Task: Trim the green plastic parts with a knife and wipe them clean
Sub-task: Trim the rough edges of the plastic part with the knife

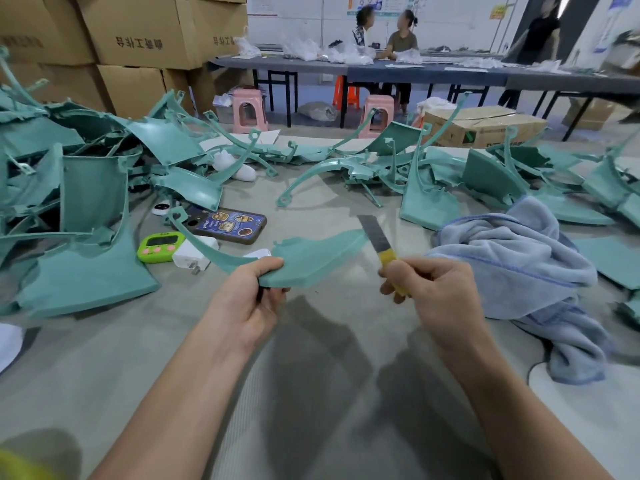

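Observation:
My left hand [249,299] grips a green plastic part [311,258] by its near edge and holds it above the grey table [311,393]. The part has a flat panel and a long curved arm ending in a loop at the left. My right hand [429,289] holds a knife [379,242] by its yellow handle. The grey blade points up and away, with its edge next to the panel's right tip. A light blue cloth [519,271] lies crumpled on the table just right of my right hand.
Heaps of green parts [86,209] cover the left, back and right of the table. A phone [228,225], a green timer [157,247] and a white charger [192,256] lie left of the held part. Cardboard boxes [138,36], pink stools and people at a far table stand behind.

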### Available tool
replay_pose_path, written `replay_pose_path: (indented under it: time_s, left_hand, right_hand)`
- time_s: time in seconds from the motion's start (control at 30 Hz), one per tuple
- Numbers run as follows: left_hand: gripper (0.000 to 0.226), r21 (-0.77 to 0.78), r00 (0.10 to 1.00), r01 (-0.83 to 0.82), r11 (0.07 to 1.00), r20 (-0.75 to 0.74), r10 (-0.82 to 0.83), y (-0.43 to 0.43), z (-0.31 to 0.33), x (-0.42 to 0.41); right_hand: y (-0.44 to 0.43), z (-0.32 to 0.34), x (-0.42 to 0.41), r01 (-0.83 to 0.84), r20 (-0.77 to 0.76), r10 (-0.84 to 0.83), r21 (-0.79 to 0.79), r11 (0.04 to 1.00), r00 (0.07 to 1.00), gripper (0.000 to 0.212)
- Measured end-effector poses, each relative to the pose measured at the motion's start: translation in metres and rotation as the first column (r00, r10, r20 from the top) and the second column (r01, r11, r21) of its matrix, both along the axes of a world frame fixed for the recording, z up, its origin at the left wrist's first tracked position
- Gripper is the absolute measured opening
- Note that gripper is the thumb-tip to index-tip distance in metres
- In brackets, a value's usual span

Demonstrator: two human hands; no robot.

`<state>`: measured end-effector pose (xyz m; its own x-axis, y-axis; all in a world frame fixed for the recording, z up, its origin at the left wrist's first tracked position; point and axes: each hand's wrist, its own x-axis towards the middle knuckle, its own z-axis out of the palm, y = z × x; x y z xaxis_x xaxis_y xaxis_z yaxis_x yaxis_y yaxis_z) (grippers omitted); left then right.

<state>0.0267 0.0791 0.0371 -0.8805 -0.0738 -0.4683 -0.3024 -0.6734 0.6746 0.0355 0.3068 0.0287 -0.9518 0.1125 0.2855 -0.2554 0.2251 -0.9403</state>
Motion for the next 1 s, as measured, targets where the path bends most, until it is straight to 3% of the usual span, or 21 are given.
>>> replay_pose_path:
  time_s: [0.07, 0.1, 0.17, 0.23, 0.3, 0.37, 0.43, 0.53, 0.63, 0.87, 1.0]
  left_hand:
    - [0.007, -0.02, 1.0, -0.007, 1.0, 0.009, 0.008, 0.001, 0.0, -0.001]
    - [0.008, -0.025, 1.0, -0.003, 1.0, 0.016, 0.003, 0.002, 0.0, -0.001]
    - [0.01, -0.02, 1.0, 0.012, 1.0, 0.015, -0.011, 0.002, -0.001, 0.0]
    - [0.011, -0.006, 1.0, 0.022, 1.0, 0.001, -0.022, 0.001, 0.0, 0.001]
    - [0.01, -0.005, 0.999, 0.028, 1.0, -0.017, -0.028, -0.001, 0.0, 0.003]
    - [0.009, -0.029, 0.999, 0.038, 0.999, -0.038, -0.039, 0.0, 0.0, 0.003]
    - [0.014, -0.093, 0.997, 0.052, 0.994, -0.051, -0.057, 0.002, -0.001, 0.004]
    - [0.014, -0.163, 0.995, 0.047, 0.985, -0.079, -0.061, 0.002, -0.002, 0.005]
    - [0.014, -0.265, 0.993, 0.016, 0.964, -0.111, -0.047, -0.002, -0.004, 0.004]
    - [0.01, -0.407, 0.981, 0.073, 0.91, -0.135, -0.139, 0.005, -0.004, 0.01]
    - [0.057, -0.39, 0.929, 0.136, 0.911, -0.27, -0.254, 0.006, -0.004, 0.013]
  right_hand:
    - [-0.016, 0.004, 0.012, -0.317, -0.017, 0.317, -0.009, 0.948, 0.948, 0.013]
    - [-0.024, 0.002, 0.015, -0.38, 0.004, 0.38, 0.036, 0.924, 0.925, 0.013]
    - [-0.031, -0.003, 0.011, -0.268, 0.049, 0.265, 0.071, 0.961, 0.963, 0.016]
    - [-0.021, -0.009, 0.001, 0.019, 0.12, -0.027, 0.068, 0.997, 0.992, 0.023]
    - [-0.006, -0.008, -0.003, 0.206, 0.159, -0.23, 0.155, 0.966, 0.96, 0.028]
    - [-0.001, -0.005, -0.003, 0.192, 0.203, -0.193, 0.026, 0.981, 0.96, 0.028]
    - [-0.008, -0.002, 0.001, 0.113, 0.323, -0.017, -0.281, 0.953, 0.946, 0.027]
    - [-0.013, 0.003, 0.002, 0.096, 0.427, 0.253, -0.644, 0.759, 0.868, 0.018]
    - [-0.013, 0.003, 0.004, 0.051, 0.449, 0.343, -0.664, 0.746, 0.825, 0.018]
    - [-0.014, 0.006, 0.002, 0.111, 0.506, 0.263, -0.594, 0.796, 0.821, 0.022]
    - [-0.006, 0.008, -0.002, 0.226, 0.539, 0.174, -0.595, 0.771, 0.824, 0.021]
